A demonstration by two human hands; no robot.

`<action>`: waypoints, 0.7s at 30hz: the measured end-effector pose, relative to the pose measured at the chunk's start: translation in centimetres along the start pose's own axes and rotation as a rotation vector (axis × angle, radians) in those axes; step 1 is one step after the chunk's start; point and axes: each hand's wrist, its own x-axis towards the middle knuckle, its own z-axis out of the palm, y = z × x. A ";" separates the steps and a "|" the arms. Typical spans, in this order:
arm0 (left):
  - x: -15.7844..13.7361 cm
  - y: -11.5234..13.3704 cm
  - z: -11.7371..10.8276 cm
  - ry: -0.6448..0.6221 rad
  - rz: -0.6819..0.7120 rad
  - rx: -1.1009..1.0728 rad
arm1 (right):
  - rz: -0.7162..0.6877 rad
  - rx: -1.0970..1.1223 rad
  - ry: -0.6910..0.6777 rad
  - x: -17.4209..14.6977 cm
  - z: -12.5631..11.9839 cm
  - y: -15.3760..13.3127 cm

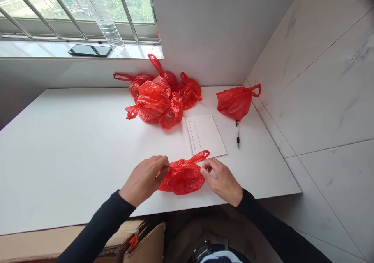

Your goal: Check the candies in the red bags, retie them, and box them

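A red plastic bag lies near the front edge of the white table, with one handle loop sticking up to the right. My left hand pinches its left side between thumb and fingers. On the opposite side, my right hand pinches the bag's right edge with thumb and forefinger. What the bag contains, if anything, is hidden. Just behind it lies an open notebook with handwritten lines on its page.
Several knotted red bags are heaped against the back wall. Another red bag stands at the right, beside a pen. A phone and a water bottle rest on the windowsill. Cardboard boxes stand below the table.
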 end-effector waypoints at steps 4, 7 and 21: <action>-0.6 0.9 0.1 0.044 0.053 -0.113 | -0.029 -0.032 0.007 -0.4 -0.6 -0.5; 0.0 2.3 0.8 0.023 0.152 0.024 | -0.090 -0.053 0.005 0.2 0.4 -1.1; -0.6 2.9 -0.1 0.242 0.015 -0.171 | 0.236 0.143 -0.069 -1.3 -2.4 -1.2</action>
